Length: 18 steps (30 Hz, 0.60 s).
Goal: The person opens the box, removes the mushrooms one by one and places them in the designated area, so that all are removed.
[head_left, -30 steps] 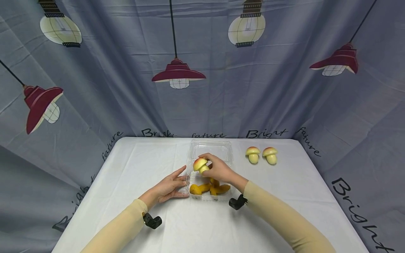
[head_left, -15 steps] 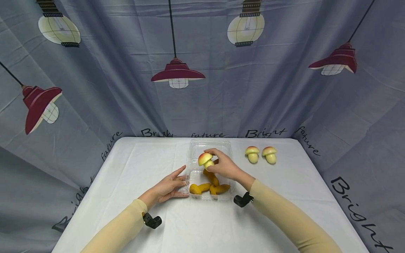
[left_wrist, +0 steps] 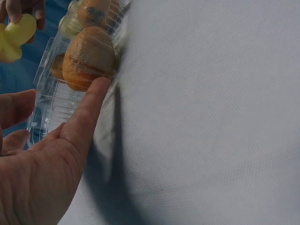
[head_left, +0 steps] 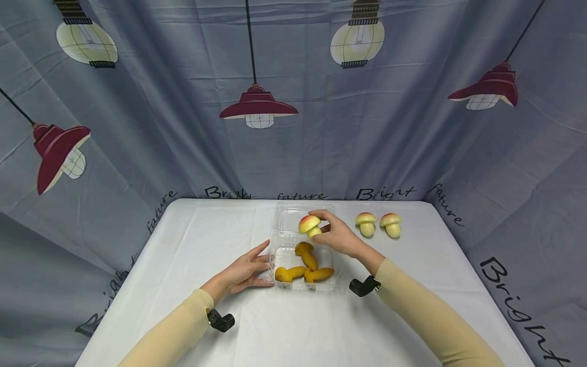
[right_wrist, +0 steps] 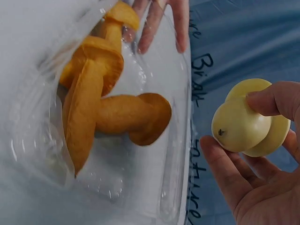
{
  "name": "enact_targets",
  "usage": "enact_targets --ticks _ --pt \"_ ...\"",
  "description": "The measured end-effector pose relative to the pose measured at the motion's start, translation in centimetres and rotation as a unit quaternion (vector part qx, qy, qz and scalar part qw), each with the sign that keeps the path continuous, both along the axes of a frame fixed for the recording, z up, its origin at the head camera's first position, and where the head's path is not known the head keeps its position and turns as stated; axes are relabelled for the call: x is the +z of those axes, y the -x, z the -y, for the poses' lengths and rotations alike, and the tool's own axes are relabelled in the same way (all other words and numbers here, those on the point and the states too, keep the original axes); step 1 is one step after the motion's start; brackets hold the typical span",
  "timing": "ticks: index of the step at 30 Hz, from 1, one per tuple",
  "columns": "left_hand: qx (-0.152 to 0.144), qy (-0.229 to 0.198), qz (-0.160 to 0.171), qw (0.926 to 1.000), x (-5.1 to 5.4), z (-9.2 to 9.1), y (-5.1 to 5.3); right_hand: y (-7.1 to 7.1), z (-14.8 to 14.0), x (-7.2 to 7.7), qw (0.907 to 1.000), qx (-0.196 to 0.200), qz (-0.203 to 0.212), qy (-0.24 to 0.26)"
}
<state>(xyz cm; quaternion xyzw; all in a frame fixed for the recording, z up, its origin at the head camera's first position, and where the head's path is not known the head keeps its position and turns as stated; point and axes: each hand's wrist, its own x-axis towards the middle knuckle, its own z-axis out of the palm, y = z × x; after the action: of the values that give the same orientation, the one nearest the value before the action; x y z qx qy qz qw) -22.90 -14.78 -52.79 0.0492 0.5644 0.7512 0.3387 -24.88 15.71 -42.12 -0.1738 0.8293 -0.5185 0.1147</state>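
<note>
My right hand (head_left: pixel 341 235) grips a yellow toy mushroom with a red-tinged cap (head_left: pixel 310 225), held above the far part of a clear plastic clamshell box (head_left: pixel 281 244). In the right wrist view the thumb and fingers pinch this mushroom (right_wrist: pixel 241 124) by its stem. Three brown-orange mushrooms (head_left: pixel 306 255) lie in the near half of the box. Against the box's left side rests my left hand (head_left: pixel 245 272), its fingers spread and fairly straight. The left wrist view has its index fingertip on the clear wall beside a brown mushroom (left_wrist: pixel 89 58).
Two more yellow mushrooms with reddish caps (head_left: pixel 378 225) stand on the white tablecloth (head_left: pixel 220 224) to the right of the box. The box's raised lid half (head_left: pixel 293 211) lies toward the back edge. A grey-blue curtain (head_left: pixel 293 153) hangs behind the table.
My right hand has moved right and away with the yellow mushroom, from over the box's near half toward its lid. The brown mushrooms came into fuller view. My left hand stayed put.
</note>
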Motion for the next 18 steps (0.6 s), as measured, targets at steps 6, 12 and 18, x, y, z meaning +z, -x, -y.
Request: enact_targets --ticks 6,12,18 --pt "0.004 0.001 0.001 1.0000 0.1 0.0 0.0 1.6 -1.8 -1.8 1.0000 -0.007 0.005 0.004" --pt "0.004 0.007 -0.003 1.0000 0.0 0.0 0.0 2.6 -3.9 -3.1 0.9994 -0.022 0.007 0.024" --pt "0.007 0.019 -0.012 0.9997 0.1 0.1 0.1 2.5 -5.7 -2.7 0.9985 -0.036 0.013 0.039"
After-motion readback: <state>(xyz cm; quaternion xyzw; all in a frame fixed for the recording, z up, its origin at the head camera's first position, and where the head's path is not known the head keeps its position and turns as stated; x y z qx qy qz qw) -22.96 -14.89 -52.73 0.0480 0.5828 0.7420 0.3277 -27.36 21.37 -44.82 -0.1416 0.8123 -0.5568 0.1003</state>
